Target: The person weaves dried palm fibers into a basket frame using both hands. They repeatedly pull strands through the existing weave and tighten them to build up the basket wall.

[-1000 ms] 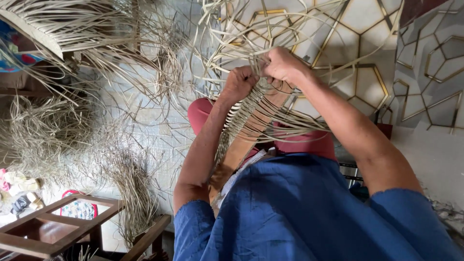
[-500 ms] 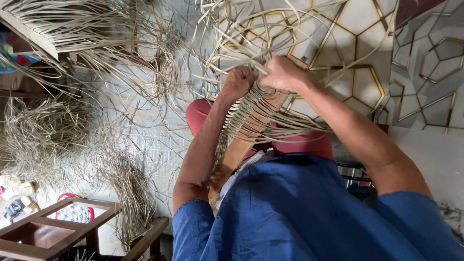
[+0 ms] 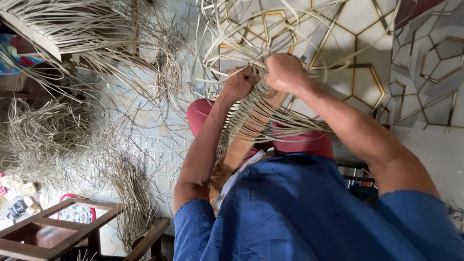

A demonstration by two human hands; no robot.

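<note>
Where strips [image 3: 251, 116] cross, fingertips hidden.

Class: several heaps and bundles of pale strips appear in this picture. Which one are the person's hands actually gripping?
The woven strip panel on the person's lap: left hand and right hand clutch its top edge. The loose heaps on the floor lie apart, untouched.

Loose strips [image 3: 270, 29] crowding hands [image 3: 263, 77]

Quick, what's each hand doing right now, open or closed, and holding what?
Left hand: closed, gripping pale strips at the top of the woven strip panel.
Right hand: closed in a fist on loose strips of the same weave.
</note>
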